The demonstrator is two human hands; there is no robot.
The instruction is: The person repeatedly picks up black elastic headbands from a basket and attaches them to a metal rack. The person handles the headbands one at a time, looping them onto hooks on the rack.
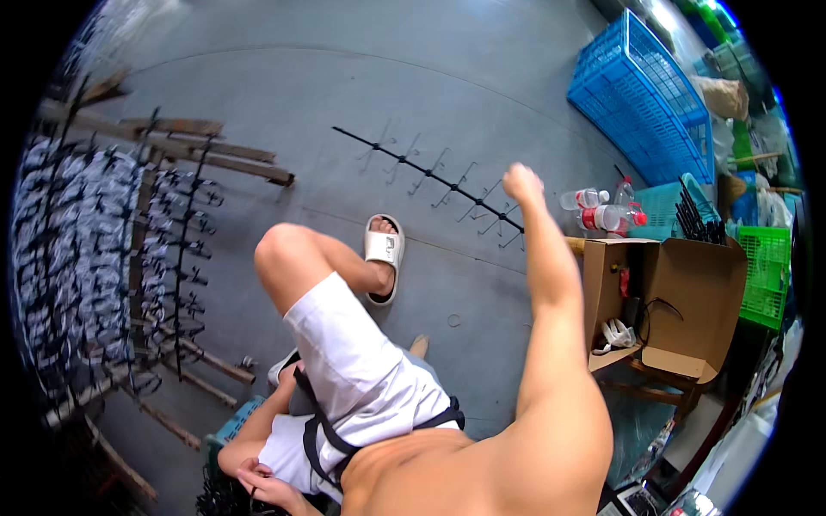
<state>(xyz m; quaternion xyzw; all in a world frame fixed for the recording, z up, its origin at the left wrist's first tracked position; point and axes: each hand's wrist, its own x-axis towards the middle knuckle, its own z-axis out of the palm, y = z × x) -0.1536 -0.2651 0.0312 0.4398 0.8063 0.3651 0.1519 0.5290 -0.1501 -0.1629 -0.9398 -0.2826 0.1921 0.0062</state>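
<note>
My right arm reaches forward, and my right hand (pixel 522 183) is closed in a fist near a long black rod (pixel 428 172) with thin wire hooks along both sides. The rod runs from far left toward my forearm, which hides its near end. Whatever the right fist holds, if anything, is hidden. Low at the left, beside my thigh, my left hand (pixel 268 488) is pinched closed; a thin dark bit shows at its fingers, too small to name. Just beside it lies a heap of small black pieces (pixel 225 499).
At left, wooden racks (pixel 215 155) carry rods full of small whitish and dark parts. On the right are a blue crate (pixel 632 99), plastic bottles (pixel 602 217), an open cardboard box (pixel 697 301) and a green crate (pixel 764 275). My sandalled foot (pixel 384 249) rests on the grey floor.
</note>
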